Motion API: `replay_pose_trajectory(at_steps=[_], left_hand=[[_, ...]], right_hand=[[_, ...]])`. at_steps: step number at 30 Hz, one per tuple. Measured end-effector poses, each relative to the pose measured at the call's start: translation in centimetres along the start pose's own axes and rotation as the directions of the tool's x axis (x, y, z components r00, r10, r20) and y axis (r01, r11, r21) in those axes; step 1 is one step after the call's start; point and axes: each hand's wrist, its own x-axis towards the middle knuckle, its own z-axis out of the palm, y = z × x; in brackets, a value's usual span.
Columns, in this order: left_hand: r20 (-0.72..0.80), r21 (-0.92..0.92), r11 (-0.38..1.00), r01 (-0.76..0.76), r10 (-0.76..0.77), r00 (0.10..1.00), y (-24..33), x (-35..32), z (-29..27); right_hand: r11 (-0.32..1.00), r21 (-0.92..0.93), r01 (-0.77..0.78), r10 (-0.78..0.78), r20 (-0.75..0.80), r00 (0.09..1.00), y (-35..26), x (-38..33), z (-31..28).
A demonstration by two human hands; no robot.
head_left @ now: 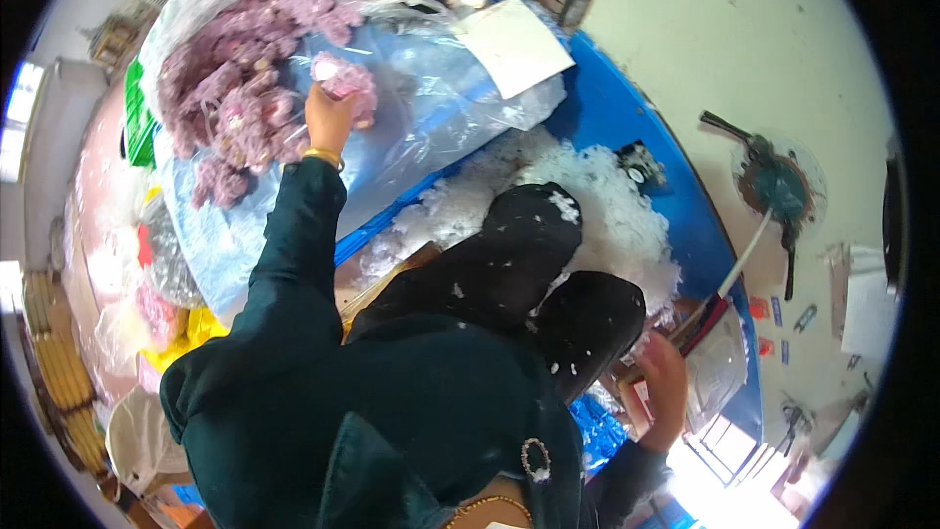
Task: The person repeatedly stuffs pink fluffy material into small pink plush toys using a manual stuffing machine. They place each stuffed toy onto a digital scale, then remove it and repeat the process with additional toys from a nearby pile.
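My left hand [329, 123] is stretched out to the far left, its fingers closed on a small fluffy pink plush piece [354, 90] with a white patch. Beside it, a heap of similar pink plush pieces [235, 103] spills from a clear bag onto a bluish plastic sheet [416, 103]. My right hand [668, 380] is low at the right, next to a long thin stick [749, 253] and an open carton. Blur and the angle hide whether its fingers grip anything. White fluffy stuffing [622, 225] lies around my knees, and tufts cling to my dark trousers [490, 255].
A blue-walled bin [627, 103] surrounds the stuffing, with a small dark device [641, 168] on it. White card [516, 47] rests on the plastic sheet. To the right, a dark-legged stand [774, 186] is on the pale floor. Filled bags [171, 255] crowd the left.
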Motion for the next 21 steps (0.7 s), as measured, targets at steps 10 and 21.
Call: replay_pose_trajectory(at_steps=[10, 21], left_hand=[[0.411, -0.877, 0.441, -0.193, 0.894, 0.176, 24.3, -19.7, 4.9], [0.791, -0.512, 0.645, 0.567, 0.612, 0.019, 25.1, -24.9, 6.8]], right_hand=[[0.778, 0.454, 0.435, -0.403, -0.170, 0.899, -10.7, 10.4, 5.0], [0.565, 0.825, 0.020, -0.105, 0.048, 0.993, -6.8, 6.1, 0.5]])
